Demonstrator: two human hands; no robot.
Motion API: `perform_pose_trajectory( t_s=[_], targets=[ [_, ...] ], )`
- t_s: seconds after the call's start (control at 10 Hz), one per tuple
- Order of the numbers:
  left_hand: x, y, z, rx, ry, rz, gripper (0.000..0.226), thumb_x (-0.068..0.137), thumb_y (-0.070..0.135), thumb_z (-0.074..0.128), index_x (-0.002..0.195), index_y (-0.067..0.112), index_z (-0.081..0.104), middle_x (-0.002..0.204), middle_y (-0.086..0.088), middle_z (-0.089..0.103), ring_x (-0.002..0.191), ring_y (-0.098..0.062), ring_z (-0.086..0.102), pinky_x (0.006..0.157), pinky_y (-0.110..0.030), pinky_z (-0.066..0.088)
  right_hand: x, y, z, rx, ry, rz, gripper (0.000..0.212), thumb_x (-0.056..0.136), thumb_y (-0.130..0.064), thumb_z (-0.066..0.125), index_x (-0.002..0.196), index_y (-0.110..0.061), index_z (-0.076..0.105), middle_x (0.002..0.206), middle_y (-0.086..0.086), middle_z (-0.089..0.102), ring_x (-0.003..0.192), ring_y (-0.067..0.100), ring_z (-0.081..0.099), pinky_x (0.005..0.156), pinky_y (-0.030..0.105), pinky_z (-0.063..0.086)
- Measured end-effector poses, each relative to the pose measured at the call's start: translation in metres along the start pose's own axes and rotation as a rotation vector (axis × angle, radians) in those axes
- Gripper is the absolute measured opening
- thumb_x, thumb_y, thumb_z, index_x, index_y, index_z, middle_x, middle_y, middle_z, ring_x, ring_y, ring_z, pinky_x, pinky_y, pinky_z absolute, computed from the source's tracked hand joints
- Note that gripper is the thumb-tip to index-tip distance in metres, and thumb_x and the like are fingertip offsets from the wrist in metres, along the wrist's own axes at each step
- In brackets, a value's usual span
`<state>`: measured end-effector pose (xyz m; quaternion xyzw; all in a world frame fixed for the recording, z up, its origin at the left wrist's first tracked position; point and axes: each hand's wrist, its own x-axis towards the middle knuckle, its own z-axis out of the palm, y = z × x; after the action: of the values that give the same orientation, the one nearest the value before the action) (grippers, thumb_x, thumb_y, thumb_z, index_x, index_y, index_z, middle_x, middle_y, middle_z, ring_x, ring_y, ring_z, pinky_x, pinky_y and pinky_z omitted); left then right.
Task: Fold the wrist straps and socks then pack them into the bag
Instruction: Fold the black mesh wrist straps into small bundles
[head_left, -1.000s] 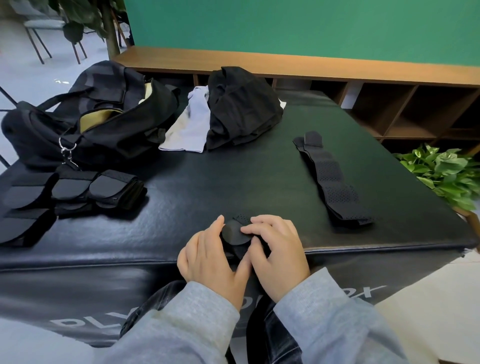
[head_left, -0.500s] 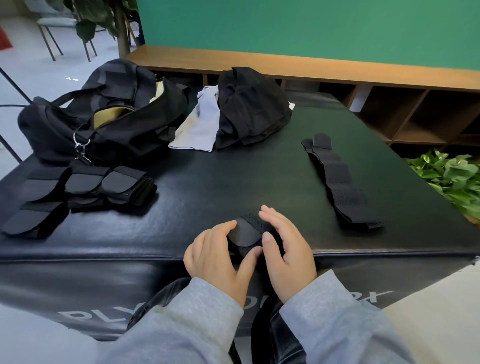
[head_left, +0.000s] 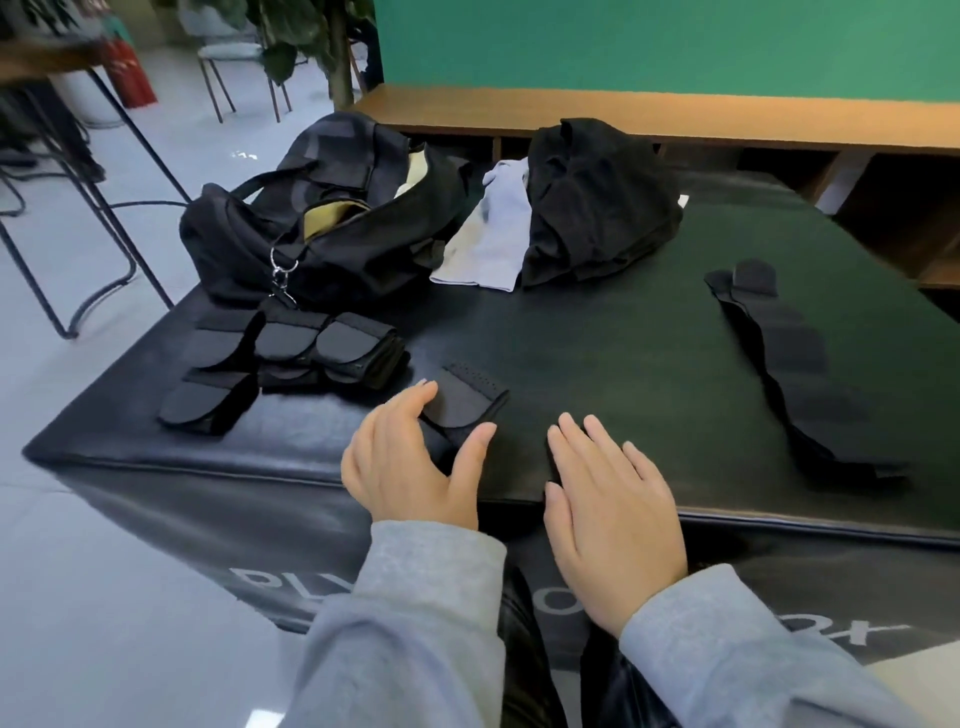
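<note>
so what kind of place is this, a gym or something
Probably a gym or training room: a padded black plyo box serves as the table, with a sports bag and wrist straps on it.

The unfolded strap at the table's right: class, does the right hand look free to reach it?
Probably yes. The right hand lies flat and holds nothing, and only bare table top shows between it and the unfolded strap.
</note>
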<state>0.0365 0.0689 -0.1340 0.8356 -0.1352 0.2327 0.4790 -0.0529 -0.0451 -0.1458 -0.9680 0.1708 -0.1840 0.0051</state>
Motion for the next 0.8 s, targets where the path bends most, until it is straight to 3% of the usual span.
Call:
perform_pose_trajectory(
  t_s=[0.2, 0.3, 0.4, 0.5, 0.6, 0.7, 0.8],
  targets=[
    [0.015, -0.019, -0.016, 0.100, 0.024, -0.180, 0.052, 0.072, 0.033, 0.077, 0.117, 0.013, 0.059, 0.111, 0.000, 0.061, 0.115, -0.024, 0.050, 0.100, -0.035, 0.023, 0.010, -0.013, 0.004, -0.048, -0.041, -0.037, 0.059, 0.091, -0.040, 0.028, 0.130, -0.005, 0.055, 0.136, 0.008, 0.054, 0.128, 0.027, 0.049, 0.105, 0.038, 0.029],
    [0.021, -0.028, -0.023, 0.152, 0.035, -0.236, 0.053, 0.071, 0.032, 0.078, 0.117, 0.013, 0.060, 0.109, -0.004, 0.063, 0.112, -0.027, 0.052, 0.100, -0.045, 0.032, 0.019, -0.020, 0.006, -0.061, -0.054, -0.039, 0.061, 0.090, -0.042, 0.028, 0.128, -0.005, 0.057, 0.135, 0.008, 0.055, 0.126, 0.026, 0.050, 0.102, 0.041, 0.042],
    [0.023, -0.035, -0.027, 0.162, 0.050, -0.279, 0.052, 0.073, 0.033, 0.076, 0.119, 0.014, 0.059, 0.111, -0.003, 0.062, 0.114, -0.026, 0.051, 0.102, -0.046, 0.031, 0.026, -0.025, 0.008, -0.056, -0.053, -0.040, 0.061, 0.090, -0.043, 0.028, 0.128, -0.004, 0.057, 0.133, 0.009, 0.056, 0.126, 0.027, 0.051, 0.099, 0.044, 0.043],
    [0.020, -0.037, -0.030, 0.101, 0.121, -0.292, 0.051, 0.077, 0.035, 0.071, 0.120, 0.012, 0.056, 0.105, 0.004, 0.055, 0.114, -0.024, 0.047, 0.105, -0.038, 0.025, 0.029, -0.028, 0.009, -0.061, -0.044, -0.041, 0.062, 0.090, -0.043, 0.028, 0.128, -0.004, 0.056, 0.134, 0.010, 0.056, 0.126, 0.028, 0.051, 0.099, 0.045, 0.043],
    [0.014, -0.037, -0.029, -0.020, 0.211, -0.214, 0.054, 0.077, 0.046, 0.054, 0.118, 0.010, 0.054, 0.105, 0.013, 0.053, 0.109, -0.008, 0.040, 0.102, -0.033, 0.021, 0.028, -0.028, 0.009, -0.066, -0.039, -0.042, 0.063, 0.089, -0.043, 0.027, 0.128, -0.004, 0.056, 0.134, 0.010, 0.055, 0.126, 0.028, 0.051, 0.099, 0.045, 0.042],
    [0.013, -0.043, -0.029, -0.080, 0.301, -0.164, 0.052, 0.079, 0.044, 0.046, 0.119, 0.011, 0.051, 0.108, 0.029, 0.039, 0.102, 0.002, 0.033, 0.098, -0.036, 0.027, 0.029, -0.029, 0.010, -0.070, -0.038, -0.042, 0.063, 0.089, -0.043, 0.027, 0.129, -0.004, 0.056, 0.134, 0.010, 0.055, 0.126, 0.028, 0.050, 0.100, 0.046, 0.042],
    [0.018, -0.054, -0.034, -0.028, 0.348, -0.202, 0.056, 0.078, 0.046, 0.046, 0.120, 0.008, 0.052, 0.113, 0.011, 0.051, 0.107, -0.016, 0.045, 0.097, -0.030, 0.027, 0.028, -0.030, 0.009, -0.071, -0.032, -0.042, 0.063, 0.089, -0.043, 0.027, 0.129, -0.004, 0.056, 0.134, 0.010, 0.055, 0.126, 0.028, 0.051, 0.100, 0.046, 0.042]
  ],
)
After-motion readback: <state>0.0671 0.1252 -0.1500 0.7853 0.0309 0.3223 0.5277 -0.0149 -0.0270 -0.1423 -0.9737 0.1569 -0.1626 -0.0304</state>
